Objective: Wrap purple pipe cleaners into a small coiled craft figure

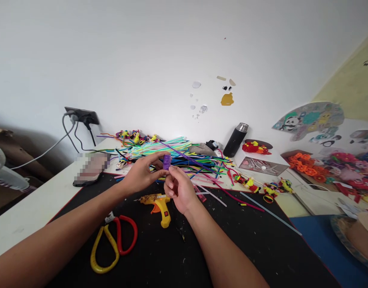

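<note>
Between both hands is a small purple coil point(166, 162), which looks like a tightly wound pipe cleaner. My left hand point(146, 172) pinches it from the left with thumb and fingers. My right hand point(180, 188) is closed, its thumb and fingertip at the coil's lower right end. Below the hands a yellow glue gun point(161, 208) lies on the black mat point(159, 260). Nearer to me are scissors point(113, 244) with one red and one yellow handle, their blades mostly hidden under my left forearm. Behind the hands spreads a pile of coloured pipe cleaners point(198, 162).
A black thermos point(235, 140) stands behind the pile, beside a white box point(263, 164). Small red and yellow figures point(246, 182) lie to the right. A phone-like object point(92, 168), blurred out, is at left. Cords hang from a wall socket point(81, 116).
</note>
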Demonstrator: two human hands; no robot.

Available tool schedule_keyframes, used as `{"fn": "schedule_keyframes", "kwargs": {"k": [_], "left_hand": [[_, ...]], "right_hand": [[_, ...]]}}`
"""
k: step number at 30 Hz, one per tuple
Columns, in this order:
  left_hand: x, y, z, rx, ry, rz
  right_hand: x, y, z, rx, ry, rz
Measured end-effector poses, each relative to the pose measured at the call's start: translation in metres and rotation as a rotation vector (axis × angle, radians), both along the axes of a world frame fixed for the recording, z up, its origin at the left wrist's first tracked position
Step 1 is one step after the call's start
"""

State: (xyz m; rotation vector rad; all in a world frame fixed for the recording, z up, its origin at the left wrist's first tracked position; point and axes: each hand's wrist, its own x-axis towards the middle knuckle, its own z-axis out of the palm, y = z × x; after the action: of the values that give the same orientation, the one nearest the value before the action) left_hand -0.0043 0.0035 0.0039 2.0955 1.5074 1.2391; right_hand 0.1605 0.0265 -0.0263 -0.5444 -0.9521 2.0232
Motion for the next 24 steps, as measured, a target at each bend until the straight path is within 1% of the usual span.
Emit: {"fn": "schedule_keyframes", "kwargs": {"k": [7, 19, 24], "left_hand": [[0.0004, 0.0005, -0.0034, 0.027, 0.014, -0.010], [0.0004, 0.0017, -0.0036, -0.039, -0.042, -0.018], [-0.0003, 0.0018, -0.0047, -0.026, -0.033, -0.001]], "right_hand": [[-0.0009, 0.0001, -0.0007, -0.014, -0.017, -0.012], [-0.0005, -0.0014, -0.0001, -0.021, -0.012, -0.010], [-0.0010, -0.0009, -0.0008, -0.023, -0.012, -0.014]]}}
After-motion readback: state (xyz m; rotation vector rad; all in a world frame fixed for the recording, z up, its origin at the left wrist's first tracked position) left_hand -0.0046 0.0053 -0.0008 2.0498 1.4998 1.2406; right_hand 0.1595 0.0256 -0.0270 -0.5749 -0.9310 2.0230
